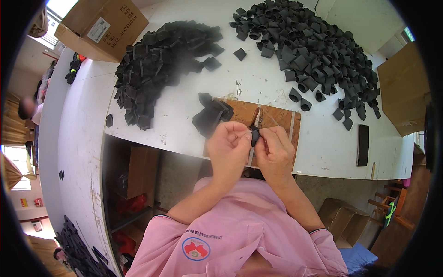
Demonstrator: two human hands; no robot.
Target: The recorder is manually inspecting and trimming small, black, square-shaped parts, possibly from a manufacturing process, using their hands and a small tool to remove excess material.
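2 bare hands meet over a brown board [287,121] at the near edge of the white bench [327,154]: the left hand [229,147] is closed in a fingertip pinch on the left side of a small black piece [254,137], while the right hand [276,147] grips its right side between thumb and forefinger. The piece lies between the fingertips, above the board; its details are partly hidden. If either pinch loosened, the piece could slip and, so close to the near edge, drop into the lap; a leftward swing of the left wrist could scatter the small pile [210,119] by the board's far left corner. Uneven pulling could also twist the piece. On the bench, scuffed and stained in places, 1 heap of flat black pieces [150,69] lies toward the far left corner, and 1 heap of short black sleeves [318,51] along the far right. A printed carton [99,34] stands at the far left corner; a black phone-like slab [363,145] lies near the right edge. Below the bench are a shelf carton [144,171] at left and an open carton [339,217] at right; curtains [16,115] hang in the room beyond.
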